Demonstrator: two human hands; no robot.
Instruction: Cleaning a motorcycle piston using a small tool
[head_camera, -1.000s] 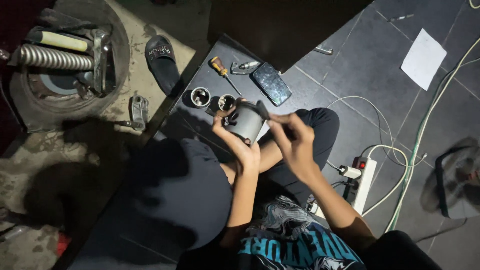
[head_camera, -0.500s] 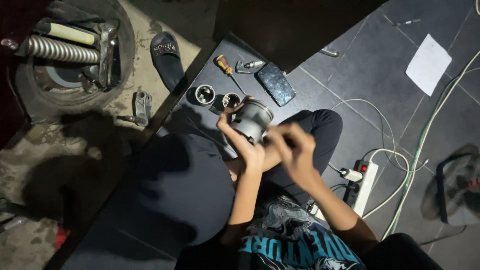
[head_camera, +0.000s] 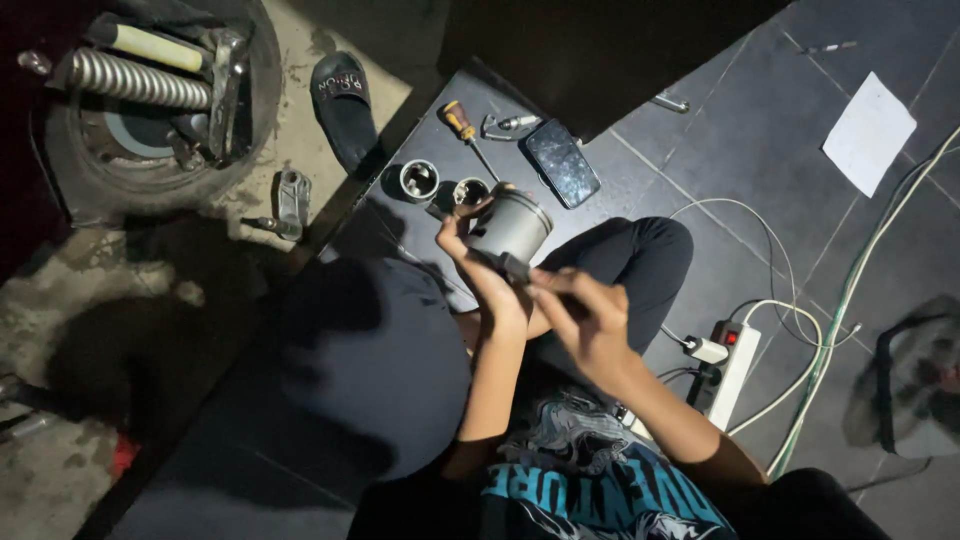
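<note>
Right hand (head_camera: 585, 320) moved lower, from beside metal cylinder (head_camera: 508, 227) to below it, fingers now at its bottom edge. Left hand (head_camera: 480, 265) turned cylinder more upright. Screwdriver (head_camera: 465, 127) came fully into view, upper centre.

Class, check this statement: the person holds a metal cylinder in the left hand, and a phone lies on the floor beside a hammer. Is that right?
Not quite. The left hand does hold the metal cylinder, and the phone lies on the floor, but the tool beside it is a screwdriver with an orange handle, not a hammer. The head view shows it.
</note>
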